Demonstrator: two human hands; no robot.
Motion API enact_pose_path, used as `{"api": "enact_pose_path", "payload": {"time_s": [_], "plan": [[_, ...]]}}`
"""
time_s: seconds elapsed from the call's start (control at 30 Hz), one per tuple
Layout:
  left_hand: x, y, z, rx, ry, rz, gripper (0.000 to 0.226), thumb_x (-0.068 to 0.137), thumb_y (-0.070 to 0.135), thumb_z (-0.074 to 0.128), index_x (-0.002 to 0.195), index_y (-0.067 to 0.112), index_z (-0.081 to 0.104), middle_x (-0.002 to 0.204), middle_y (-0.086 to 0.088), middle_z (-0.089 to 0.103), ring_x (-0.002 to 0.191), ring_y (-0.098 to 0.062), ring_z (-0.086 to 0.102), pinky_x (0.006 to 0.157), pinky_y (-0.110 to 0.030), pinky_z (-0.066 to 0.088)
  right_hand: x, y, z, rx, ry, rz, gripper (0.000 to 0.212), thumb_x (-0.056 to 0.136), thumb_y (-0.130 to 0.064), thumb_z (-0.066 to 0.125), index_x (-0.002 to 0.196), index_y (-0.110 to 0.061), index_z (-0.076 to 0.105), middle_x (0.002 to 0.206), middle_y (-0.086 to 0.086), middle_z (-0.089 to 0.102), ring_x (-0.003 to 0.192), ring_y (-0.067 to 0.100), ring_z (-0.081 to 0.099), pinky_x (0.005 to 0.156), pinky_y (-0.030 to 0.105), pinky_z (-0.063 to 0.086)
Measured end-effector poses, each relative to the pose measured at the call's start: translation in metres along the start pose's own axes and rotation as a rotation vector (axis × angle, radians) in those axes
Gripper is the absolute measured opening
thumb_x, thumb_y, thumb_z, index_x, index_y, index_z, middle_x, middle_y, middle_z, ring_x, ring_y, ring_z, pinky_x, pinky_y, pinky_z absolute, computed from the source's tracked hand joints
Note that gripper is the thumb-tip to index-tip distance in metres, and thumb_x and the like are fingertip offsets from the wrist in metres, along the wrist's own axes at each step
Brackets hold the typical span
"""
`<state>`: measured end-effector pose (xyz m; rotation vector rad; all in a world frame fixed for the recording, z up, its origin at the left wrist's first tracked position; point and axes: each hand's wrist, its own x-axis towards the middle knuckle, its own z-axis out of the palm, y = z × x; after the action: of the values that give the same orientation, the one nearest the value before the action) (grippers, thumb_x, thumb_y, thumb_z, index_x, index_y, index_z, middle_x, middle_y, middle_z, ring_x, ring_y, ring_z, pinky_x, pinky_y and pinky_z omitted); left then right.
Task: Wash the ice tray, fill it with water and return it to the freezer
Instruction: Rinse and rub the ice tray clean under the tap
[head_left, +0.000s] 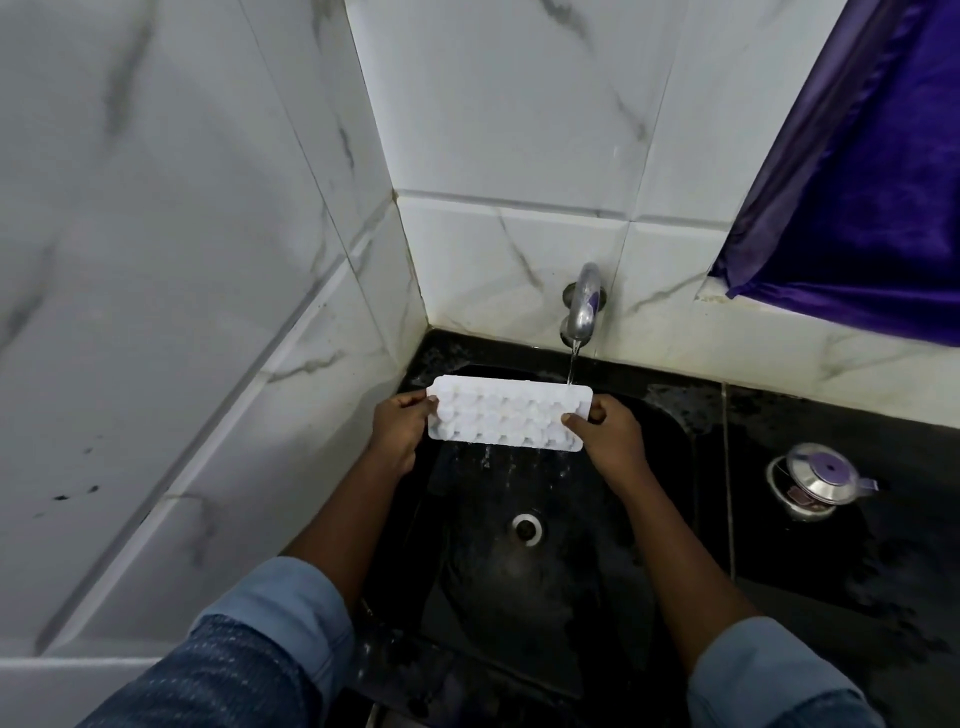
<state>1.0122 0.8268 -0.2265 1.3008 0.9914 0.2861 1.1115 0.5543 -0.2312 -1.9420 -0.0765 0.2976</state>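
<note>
White plastic ice tray (506, 418) held level over black sink (670, 467), far right corner under tap (582, 306) stream. Likely light, slightly flexible, slick when wet; best gripped at short ends. Left hand (400, 431) and right hand (608, 434) each clamp one end, fingers curled, thumbs on top, forearms extended.

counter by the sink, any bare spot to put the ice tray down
Bare black counter lies between the sink and the steel pot, and more in front of the pot toward the right sleeve. The sink floor around the drain is open too. It is crowded under the tap, where both hands hold the ice tray.
</note>
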Motion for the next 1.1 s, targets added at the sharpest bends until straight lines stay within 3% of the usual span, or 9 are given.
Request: {"api": "enact_pose_path", "payload": {"time_s": [0.13, 0.27, 0.43, 0.6, 0.67, 0.77, 0.83, 0.97, 1.1], "plan": [[-0.005, -0.002, 0.019, 0.023, -0.096, 0.016, 0.02, 0.095, 0.004, 0.075, 0.114, 0.002, 0.076, 0.109, -0.021, 0.079, 0.1, -0.036, 0.077, 0.089, -0.047, 0.064, 0.004, 0.012, -0.019, 0.012, 0.074, 0.067, 0.012, 0.087, -0.018, 0.081, 0.095, -0.016, 0.072, 0.09, -0.003, 0.075, 0.086, 0.018, 0.073, 0.078, 0.037, 0.056], [-0.012, -0.001, 0.048, 0.058, -0.228, -0.01, 0.025, 0.097, 0.0, 0.068, 0.121, 0.001, 0.072, 0.112, -0.02, 0.078, 0.093, -0.028, 0.076, 0.071, -0.034, 0.064, 0.005, 0.03, -0.046, 0.054, 0.158, 0.143, 0.009, 0.089, -0.023, 0.079, 0.082, -0.022, 0.073, 0.086, 0.002, 0.077, 0.085, 0.027, 0.075, 0.082, 0.048, 0.06], [-0.022, 0.004, 0.087, -0.009, -0.353, -0.041, 0.028, 0.095, -0.003, 0.07, 0.122, 0.002, 0.068, 0.097, -0.011, 0.081, 0.087, -0.025, 0.079, 0.072, -0.037, 0.064, 0.004, 0.046, -0.081, 0.072, 0.24, 0.207, 0.022, 0.094, -0.028, 0.075, 0.09, -0.007, 0.078, 0.083, 0.009, 0.077, 0.084, 0.029, 0.076, 0.081, 0.048, 0.06], [-0.034, 0.012, 0.12, -0.075, -0.446, -0.066, 0.04, 0.092, -0.013, 0.063, 0.127, 0.007, 0.062, 0.1, -0.01, 0.081, 0.084, -0.02, 0.079, 0.074, -0.034, 0.063, 0.007, 0.057, -0.112, 0.063, 0.318, 0.264, 0.018, 0.094, -0.03, 0.074, 0.078, -0.02, 0.073, 0.087, 0.008, 0.077, 0.082, 0.027, 0.072, 0.077, 0.044, 0.058], [-0.038, 0.014, 0.13, -0.106, -0.471, -0.065, 0.041, 0.091, -0.016, 0.062, 0.126, 0.005, 0.061, 0.101, -0.012, 0.081, 0.087, -0.022, 0.078, 0.074, -0.032, 0.063, 0.006, 0.059, -0.121, 0.081, 0.353, 0.266, 0.019, 0.095, -0.029, 0.074, 0.081, -0.016, 0.074, 0.09, 0.013, 0.076, 0.077, 0.023, 0.068, 0.072, 0.036, 0.052], [-0.039, 0.018, 0.137, -0.141, -0.479, -0.065, 0.043, 0.089, -0.017, 0.064, 0.129, -0.001, 0.061, 0.103, -0.016, 0.079, 0.086, -0.024, 0.076, 0.074, -0.033, 0.062, 0.004, 0.061, -0.124, 0.115, 0.391, 0.281, 0.027, 0.096, -0.024, 0.073, 0.09, 0.002, 0.075, 0.082, 0.012, 0.07, 0.069, 0.019, 0.06, 0.066, 0.033, 0.045], [-0.036, 0.022, 0.136, -0.173, -0.457, -0.07, 0.041, 0.089, -0.017, 0.065, 0.127, -0.001, 0.063, 0.102, -0.017, 0.077, 0.085, -0.024, 0.075, 0.076, -0.034, 0.062, 0.006, 0.06, -0.12, 0.148, 0.39, 0.305, 0.03, 0.095, -0.026, 0.073, 0.088, 0.004, 0.074, 0.078, 0.011, 0.069, 0.071, 0.023, 0.062, 0.069, 0.034, 0.045], [-0.024, 0.027, 0.12, -0.21, -0.339, -0.051, 0.039, 0.09, -0.019, 0.064, 0.125, 0.0, 0.064, 0.102, -0.016, 0.074, 0.088, -0.021, 0.073, 0.074, -0.029, 0.061, 0.014, 0.053, -0.101, 0.24, 0.341, 0.333, 0.038, 0.091, -0.026, 0.077, 0.091, 0.011, 0.071, 0.084, 0.027, 0.07, 0.075, 0.023, 0.063, 0.071, 0.035, 0.047], [-0.011, 0.028, 0.09, -0.214, -0.211, -0.033, 0.04, 0.09, -0.023, 0.059, 0.122, 0.001, 0.063, 0.099, -0.013, 0.071, 0.084, -0.018, 0.069, 0.072, -0.025, 0.059, 0.022, 0.034, -0.069, 0.354, 0.211, 0.349, 0.017, 0.093, -0.015, 0.075, 0.087, 0.001, 0.075, 0.093, 0.019, 0.077, 0.083, 0.029, 0.072, 0.078, 0.039, 0.058]]}}
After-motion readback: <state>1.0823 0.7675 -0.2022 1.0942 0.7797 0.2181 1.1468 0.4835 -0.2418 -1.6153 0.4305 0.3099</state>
